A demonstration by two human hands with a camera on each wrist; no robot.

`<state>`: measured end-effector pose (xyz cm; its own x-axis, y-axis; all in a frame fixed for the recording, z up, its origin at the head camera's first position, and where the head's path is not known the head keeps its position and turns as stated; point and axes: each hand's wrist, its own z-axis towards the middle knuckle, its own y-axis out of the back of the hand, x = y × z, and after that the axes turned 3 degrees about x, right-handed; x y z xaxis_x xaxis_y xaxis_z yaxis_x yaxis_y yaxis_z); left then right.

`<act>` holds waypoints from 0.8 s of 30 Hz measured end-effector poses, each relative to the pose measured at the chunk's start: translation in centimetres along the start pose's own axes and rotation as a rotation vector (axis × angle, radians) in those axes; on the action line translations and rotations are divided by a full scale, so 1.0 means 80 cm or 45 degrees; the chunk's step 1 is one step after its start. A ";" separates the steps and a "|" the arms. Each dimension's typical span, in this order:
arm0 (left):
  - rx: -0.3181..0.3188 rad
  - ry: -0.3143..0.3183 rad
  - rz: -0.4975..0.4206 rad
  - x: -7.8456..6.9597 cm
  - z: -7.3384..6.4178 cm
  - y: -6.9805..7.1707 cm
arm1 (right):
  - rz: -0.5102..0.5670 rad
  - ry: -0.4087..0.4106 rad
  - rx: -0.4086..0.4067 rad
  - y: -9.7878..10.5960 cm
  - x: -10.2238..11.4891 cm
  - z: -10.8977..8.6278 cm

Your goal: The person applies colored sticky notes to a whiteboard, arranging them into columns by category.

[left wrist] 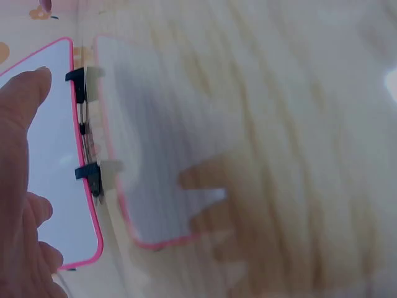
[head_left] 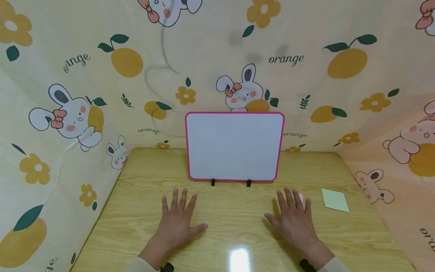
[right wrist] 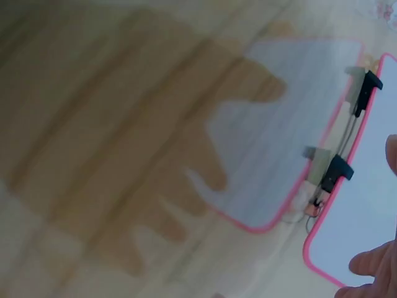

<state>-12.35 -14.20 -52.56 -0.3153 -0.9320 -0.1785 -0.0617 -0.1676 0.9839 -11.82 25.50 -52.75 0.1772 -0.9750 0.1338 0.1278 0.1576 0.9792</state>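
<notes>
My left hand [head_left: 178,223] is palm down low over the table, its fingers straight and spread and nothing held. On the other side, my right hand [head_left: 297,223] is laid out the same way, also without anything in its grasp. Beyond both hands stands a white board [head_left: 234,145] with a pink rim, propped upright on a stand with black feet [head_left: 213,182]. A small pink paper [head_left: 301,197] peeks out behind the right fingers, mostly hidden. In the left wrist view, the stand's black clips [left wrist: 87,174] grip the board's lower edge.
A pale green square paper [head_left: 335,200] lies on the wood-grain table [head_left: 146,181], right of my right hand. Patterned cloth walls [head_left: 204,49] with rabbits and oranges enclose the back and both sides. The glossy table mirrors the board and hands.
</notes>
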 end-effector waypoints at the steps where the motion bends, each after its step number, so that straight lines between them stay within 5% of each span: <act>1: 0.002 -0.015 -0.008 -0.002 0.000 -0.002 | 0.008 -0.008 0.006 0.000 -0.002 -0.001; 12: 0.066 -0.293 -0.116 -0.033 0.012 -0.015 | 0.021 -0.099 0.058 0.001 -0.033 -0.012; 18: 0.183 -0.339 -0.137 -0.043 0.021 -0.024 | -0.010 -0.116 0.115 0.000 -0.041 -0.017; 24: 0.205 -0.342 -0.127 -0.045 0.024 -0.030 | -0.035 -0.121 0.161 -0.001 -0.039 -0.021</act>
<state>-12.92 -9.84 -54.30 -0.5375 -0.7920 -0.2896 -0.2471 -0.1804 0.9520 -10.75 28.78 -53.52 0.0815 -0.9900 0.1149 0.0064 0.1158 0.9933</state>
